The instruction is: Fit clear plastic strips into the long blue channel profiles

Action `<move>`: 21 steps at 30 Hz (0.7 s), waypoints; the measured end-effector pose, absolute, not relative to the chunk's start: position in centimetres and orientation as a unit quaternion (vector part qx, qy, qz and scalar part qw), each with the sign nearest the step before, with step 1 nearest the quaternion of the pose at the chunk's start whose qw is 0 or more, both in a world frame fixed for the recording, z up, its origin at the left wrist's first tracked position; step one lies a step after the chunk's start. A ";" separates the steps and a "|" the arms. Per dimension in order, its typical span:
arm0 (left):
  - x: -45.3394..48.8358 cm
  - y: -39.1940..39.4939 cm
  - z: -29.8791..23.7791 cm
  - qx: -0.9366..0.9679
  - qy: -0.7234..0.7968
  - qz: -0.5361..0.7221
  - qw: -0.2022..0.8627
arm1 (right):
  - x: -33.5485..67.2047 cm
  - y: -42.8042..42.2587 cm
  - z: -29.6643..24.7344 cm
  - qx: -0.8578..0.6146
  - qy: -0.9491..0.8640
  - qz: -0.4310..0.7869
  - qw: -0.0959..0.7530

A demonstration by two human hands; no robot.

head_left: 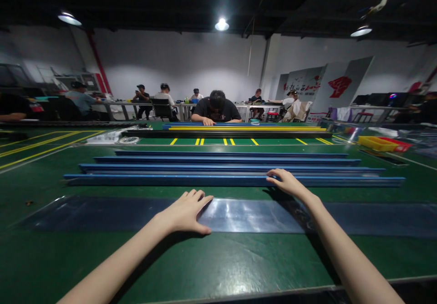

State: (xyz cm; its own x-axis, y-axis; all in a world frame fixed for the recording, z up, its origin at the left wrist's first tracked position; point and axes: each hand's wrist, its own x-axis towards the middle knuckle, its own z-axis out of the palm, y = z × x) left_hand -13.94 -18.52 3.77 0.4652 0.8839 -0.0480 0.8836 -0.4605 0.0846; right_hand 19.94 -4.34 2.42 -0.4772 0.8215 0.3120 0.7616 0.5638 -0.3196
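From where I'm standing, four long blue rails are lying in a row across the green surface [235, 263], with the front blue rail [205, 182] nearest the person; a long clear plastic strip [246, 210] is lying flat just this side of it. Left hand [187, 210] is spreading palm-down over the strip, grip open; contact unclear. Right hand [285, 182] is curling its fingers at the front rail, can't tell if that grip is closing on it. Right forearm [329, 224] is crossing over the strip, hiding part of it. Beyond the rails, a black bar [239, 134] and a yellow bar [246, 129] are lying crosswise, partly blocking the view of a co-worker [216, 106] who is bending low behind them. Off right, a yellow tray [374, 143] and a red tray [400, 144] are sitting together, a dark flat object [384, 157] lying near. More people are sitting along the back. Writing: a panel [331, 90] is showing a red fist and characters, too blurred to read.
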 end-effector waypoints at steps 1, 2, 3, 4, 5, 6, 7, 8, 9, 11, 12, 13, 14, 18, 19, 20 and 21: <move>-14.1 -18.4 4.0 0.855 0.513 0.005 0.068 | 20.0 -4.1 2.3 -0.475 -0.851 0.079 0.212; -14.2 -18.1 4.2 0.858 0.505 0.016 0.089 | 20.0 -4.0 2.2 -0.491 -0.842 0.084 0.207; -14.2 -17.7 4.5 0.862 0.495 0.038 0.108 | 20.0 -3.8 2.1 -0.508 -0.833 0.084 0.203; -14.2 -17.2 4.7 0.863 0.485 0.073 0.123 | 19.9 -3.7 1.9 -0.523 -0.824 0.081 0.200; -14.2 -16.5 4.9 0.859 0.480 0.120 0.128 | 19.8 -3.6 1.7 -0.536 -0.818 0.075 0.197; -14.1 -15.8 5.1 0.848 0.486 0.172 0.125 | 19.7 -3.5 1.6 -0.544 -0.813 0.069 0.196; -13.9 -15.1 5.3 0.830 0.502 0.217 0.109 | 19.6 -3.3 1.5 -0.548 -0.811 0.064 0.195; -13.7 -14.4 5.5 0.818 0.514 0.242 0.089 | 19.5 -3.2 1.5 -0.550 -0.810 0.060 0.194; -13.5 -13.8 5.7 0.812 0.522 0.252 0.070 | 19.4 -3.2 1.5 -0.551 -0.810 0.057 0.192; -12.8 -12.8 5.8 0.804 0.540 0.247 0.042 | 19.1 -3.1 1.5 -0.555 -0.809 0.049 0.188; -12.4 -12.5 5.8 0.803 0.547 0.235 0.027 | 19.0 -3.2 1.5 -0.557 -0.808 0.044 0.186; -12.0 -12.3 5.7 0.804 0.552 0.220 0.011 | 18.7 -3.3 1.5 -0.557 -0.808 0.039 0.187; -11.6 -12.1 5.5 0.807 0.554 0.204 -0.004 | 18.5 -3.4 1.4 -0.556 -0.809 0.034 0.188; -10.4 -11.9 4.5 0.815 0.554 0.160 -0.048 | 16.7 -4.3 1.0 -0.545 -0.815 0.024 0.194; -10.3 -12.0 4.2 0.816 0.555 0.153 -0.054 | 16.1 -4.6 0.8 -0.541 -0.817 0.024 0.197; -10.3 -12.0 4.0 0.816 0.557 0.147 -0.059 | 15.4 -4.8 0.7 -0.538 -0.819 0.024 0.199; -10.3 -12.0 3.8 0.816 0.557 0.141 -0.062 | 14.7 -5.1 0.7 -0.534 -0.821 0.026 0.202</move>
